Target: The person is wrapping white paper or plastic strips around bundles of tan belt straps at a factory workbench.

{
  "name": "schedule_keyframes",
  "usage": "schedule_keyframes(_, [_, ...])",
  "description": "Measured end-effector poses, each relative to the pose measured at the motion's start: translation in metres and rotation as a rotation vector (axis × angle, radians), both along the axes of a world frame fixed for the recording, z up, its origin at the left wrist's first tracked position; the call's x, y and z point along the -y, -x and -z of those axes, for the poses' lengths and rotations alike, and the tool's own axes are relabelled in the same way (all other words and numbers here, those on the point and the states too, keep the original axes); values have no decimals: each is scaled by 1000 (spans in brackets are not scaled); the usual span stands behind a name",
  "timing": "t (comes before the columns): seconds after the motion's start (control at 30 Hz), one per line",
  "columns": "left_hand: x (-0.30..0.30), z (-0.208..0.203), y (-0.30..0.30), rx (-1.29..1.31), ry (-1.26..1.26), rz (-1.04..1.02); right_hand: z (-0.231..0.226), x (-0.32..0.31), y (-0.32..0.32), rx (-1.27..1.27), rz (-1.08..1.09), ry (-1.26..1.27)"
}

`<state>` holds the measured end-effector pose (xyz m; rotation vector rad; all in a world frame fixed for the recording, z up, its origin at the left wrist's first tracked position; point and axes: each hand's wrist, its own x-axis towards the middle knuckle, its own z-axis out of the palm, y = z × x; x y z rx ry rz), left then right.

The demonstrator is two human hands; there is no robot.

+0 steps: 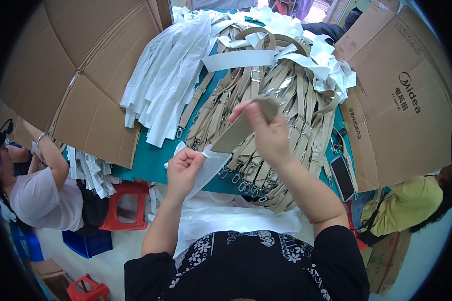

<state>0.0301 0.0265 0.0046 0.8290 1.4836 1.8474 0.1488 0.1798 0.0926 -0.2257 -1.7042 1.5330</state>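
Note:
My right hand is closed around a wide khaki strap, its upper end blurred by motion. My left hand pinches the edge of a white strip that hangs below the strap's lower end. Whether the strip and strap are joined cannot be made out. Beyond my hands lies a heap of khaki straps with metal snap hooks along the near edge. A white strip lies across the heap. To its left spreads a stack of long white strips.
Cardboard sheets stand at left and right of the green table. A phone lies at the right edge. Co-workers sit at left and right. Red stools and a blue bin stand below.

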Motion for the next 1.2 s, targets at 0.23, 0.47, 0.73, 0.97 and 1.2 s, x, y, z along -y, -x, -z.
schedule_keyframes(0.23, [1, 4, 3, 76, -7, 27, 72, 38, 11, 323, -269, 181])
schedule_keyframes(0.47, [8, 5, -1, 35, 75, 2, 48, 17, 1, 332, -215, 193])
schedule_keyframes(0.73, [4, 23, 1, -316, -85, 12, 67, 34, -14, 459, -359, 585])
schedule_keyframes(0.97, [73, 62, 64, -536, 541, 724, 25, 8, -114, 26, -10, 749])
schedule_keyframes(1.2, [119, 2, 21, -439, 738, 989, 83, 2, -378, 241, 675, 711])
